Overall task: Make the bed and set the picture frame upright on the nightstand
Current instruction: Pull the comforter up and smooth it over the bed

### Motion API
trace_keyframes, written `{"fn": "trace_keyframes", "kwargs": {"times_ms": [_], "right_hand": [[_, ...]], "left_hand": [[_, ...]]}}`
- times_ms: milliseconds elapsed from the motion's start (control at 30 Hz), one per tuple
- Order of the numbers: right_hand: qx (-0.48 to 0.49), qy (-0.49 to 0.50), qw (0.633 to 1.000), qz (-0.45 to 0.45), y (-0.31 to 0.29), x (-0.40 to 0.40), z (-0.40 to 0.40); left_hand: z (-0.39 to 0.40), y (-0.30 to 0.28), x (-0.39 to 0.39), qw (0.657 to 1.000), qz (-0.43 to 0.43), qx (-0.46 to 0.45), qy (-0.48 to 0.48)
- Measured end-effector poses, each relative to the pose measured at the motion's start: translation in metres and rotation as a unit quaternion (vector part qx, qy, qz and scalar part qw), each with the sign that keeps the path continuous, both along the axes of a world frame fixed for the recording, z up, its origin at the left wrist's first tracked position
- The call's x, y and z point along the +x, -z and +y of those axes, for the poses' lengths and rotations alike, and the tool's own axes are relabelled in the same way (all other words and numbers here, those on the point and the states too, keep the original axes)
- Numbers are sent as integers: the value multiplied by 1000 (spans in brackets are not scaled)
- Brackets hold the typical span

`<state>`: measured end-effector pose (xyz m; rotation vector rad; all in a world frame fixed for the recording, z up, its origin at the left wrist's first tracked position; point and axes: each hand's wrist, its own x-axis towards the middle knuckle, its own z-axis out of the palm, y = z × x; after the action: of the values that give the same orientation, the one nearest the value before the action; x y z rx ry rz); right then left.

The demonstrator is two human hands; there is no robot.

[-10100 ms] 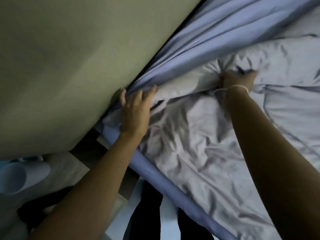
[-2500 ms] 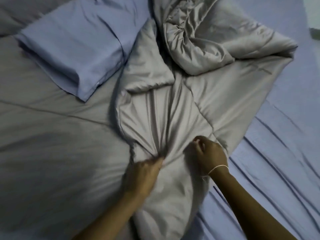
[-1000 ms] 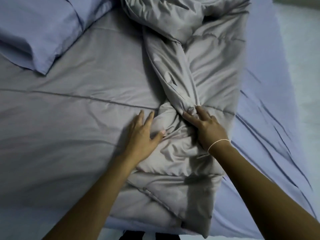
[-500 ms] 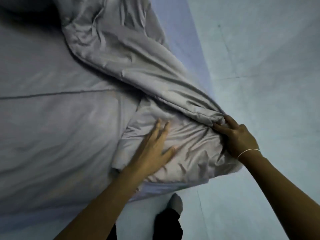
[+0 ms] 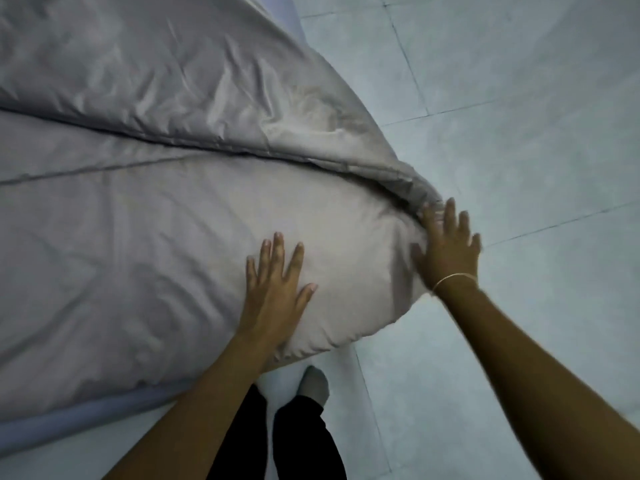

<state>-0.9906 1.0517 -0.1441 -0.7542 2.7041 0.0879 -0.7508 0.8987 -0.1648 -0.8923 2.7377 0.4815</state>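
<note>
Both hands lie flat with fingers spread: the left hand (image 5: 277, 289) presses the grey duvet (image 5: 173, 220) at lower centre, the right hand (image 5: 446, 247), slightly blurred, touches its folded corner at centre right. Bed (image 5: 52, 427) edge shows lower left; pale tiled floor (image 5: 519, 133) fills the right. No picture frame shows.
</note>
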Motion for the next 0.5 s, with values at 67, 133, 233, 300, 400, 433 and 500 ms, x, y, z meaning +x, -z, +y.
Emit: {"fn": "trace_keyframes", "kwargs": {"times_ms": [67,133,233,300,400,433,500], "right_hand": [[-75,-44,995,-50,14,48,-17],[-105,-87,984,-113,30,89,-28],[-129,-63,978,-149,53,115,-28],[-163,-36,976,-143,66,111,-23],[-231,12,957,-174,83,94,-14],[-246,57,948,-193,86,89,-12],[-218,149,944,-199,87,80,-9]], "left_hand": [[-4,8,6,999,11,-28,-13],[-15,15,13,997,19,-63,-33],[-30,27,28,993,11,-96,-73],[-30,36,33,992,6,-109,-63],[-26,41,33,992,19,-122,-34],[-26,40,34,993,23,-118,-13],[-28,36,38,993,41,-99,51]]}}
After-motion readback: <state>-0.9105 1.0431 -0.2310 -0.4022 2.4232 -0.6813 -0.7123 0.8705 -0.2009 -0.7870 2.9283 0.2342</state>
